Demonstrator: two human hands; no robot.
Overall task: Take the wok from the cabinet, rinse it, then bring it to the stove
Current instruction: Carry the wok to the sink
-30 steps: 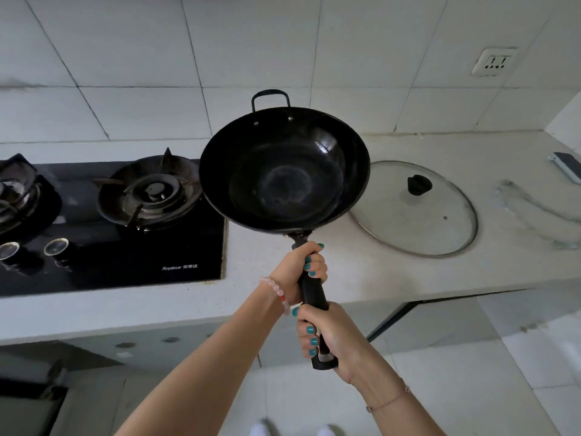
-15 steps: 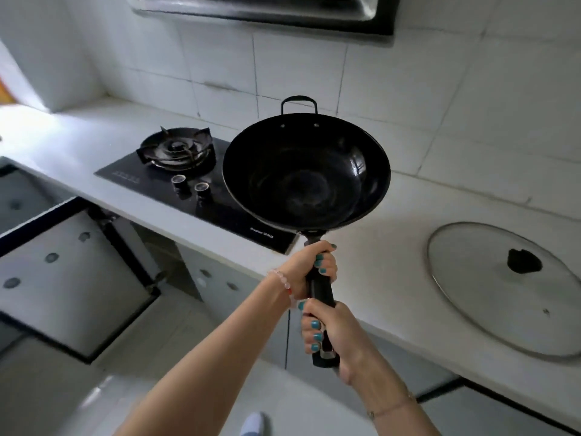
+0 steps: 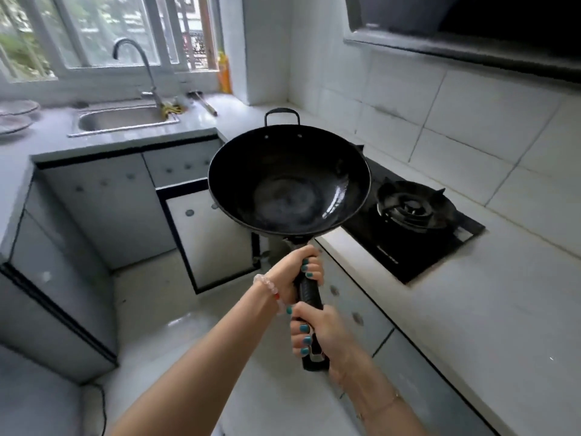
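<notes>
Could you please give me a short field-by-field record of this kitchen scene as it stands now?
wok: black, held up in the air
handle: gripped by both hands
left hand: nearer the bowl
right hand: near the handle's end
stove: on the counter, right of the wok
sink: far left, below the window

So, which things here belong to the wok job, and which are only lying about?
For the job: wok, held by left hand and right hand on its handle; sink; faucet; stove.
Lying about: plates beside the sink; yellow bottle by the window; yellow cloth by the faucet.
</notes>
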